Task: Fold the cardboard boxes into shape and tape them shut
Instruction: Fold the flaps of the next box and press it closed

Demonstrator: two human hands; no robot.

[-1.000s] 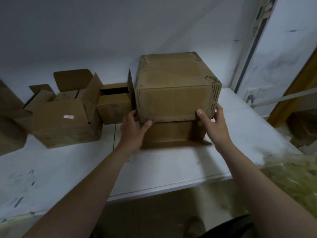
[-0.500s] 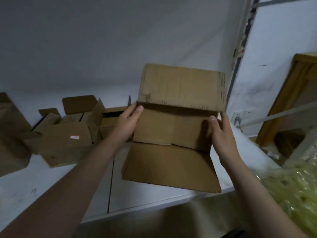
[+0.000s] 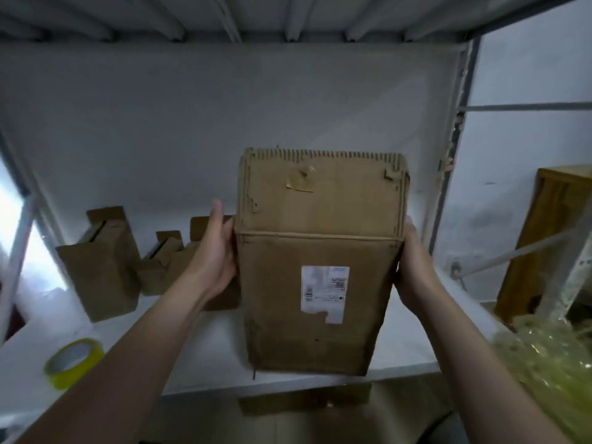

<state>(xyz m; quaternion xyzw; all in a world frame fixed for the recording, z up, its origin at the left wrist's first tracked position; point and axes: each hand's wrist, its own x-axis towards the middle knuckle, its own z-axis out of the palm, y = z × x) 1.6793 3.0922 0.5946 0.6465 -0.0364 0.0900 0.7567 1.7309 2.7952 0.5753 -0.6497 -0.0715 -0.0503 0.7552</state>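
The cardboard box (image 3: pixel 320 315) stands on end in front of us, over the front edge of the surface (image 3: pixel 205 354), about midway along it; we cannot tell whether its lower end rests there or hangs just clear. Our left hand (image 3: pixel 217 251) presses flat on the box's left side with the fingers straight and pointing up; our right hand (image 3: pixel 416 270) presses on the right side, and its fingers are mostly hidden behind the wall, so we cannot tell if they lie straight or curl round the edge.

We judge the box light and probably empty, since two palms carry it by squeezing alone; the board looks worn and softened, its top rim is ragged, and old tape scraps (image 3: pixel 299 184) and a torn white label (image 3: pixel 325 293) cling to the near face. The walls should give under pressure, so a hard squeeze at mid-panel could bow them inward. The better hold, in our view, is low on the side walls near the creased corners, where the board is stiffest. The paper face is dry and matt, so a slip seems unlikely.

The yellow tape roll (image 3: pixel 73 360) lies near the front left corner of the surface; other boxes (image 3: pixel 99 270) stand toward the back left.
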